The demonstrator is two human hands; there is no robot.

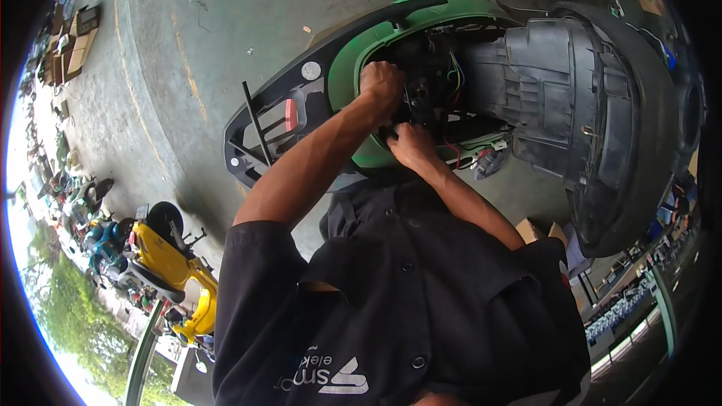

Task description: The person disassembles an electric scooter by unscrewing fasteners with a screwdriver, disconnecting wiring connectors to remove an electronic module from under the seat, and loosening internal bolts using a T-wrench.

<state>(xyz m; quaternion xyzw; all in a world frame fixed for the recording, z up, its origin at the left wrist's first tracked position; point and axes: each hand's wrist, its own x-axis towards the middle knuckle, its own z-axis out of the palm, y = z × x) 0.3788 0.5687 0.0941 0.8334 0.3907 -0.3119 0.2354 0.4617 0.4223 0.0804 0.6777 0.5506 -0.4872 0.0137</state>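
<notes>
As a person in a dark short-sleeved shirt (421, 278) works over a green scooter (347, 68), the left hand (382, 81) is curled, fist-like, at the edge of the open body; whether it grips anything cannot be told. The right hand (413, 144), just beside it and nearer the shirt, dips bent fingers into the same opening, their tips hidden, so its hold cannot be told either. The scooter lies directly beneath both hands, with yellow and blue wires (456, 79) inside the cavity and a red wire (454, 152) near the right wrist. To one side, a black ribbed plastic shell (553, 79) adjoins the dark seat (647, 131); to the other extends a black rear rack (316, 101) with a red reflector (291, 114). Farther out, a yellow scooter (167, 259) and cardboard boxes (77, 51) stand on the line-marked floor (248, 7).
</notes>
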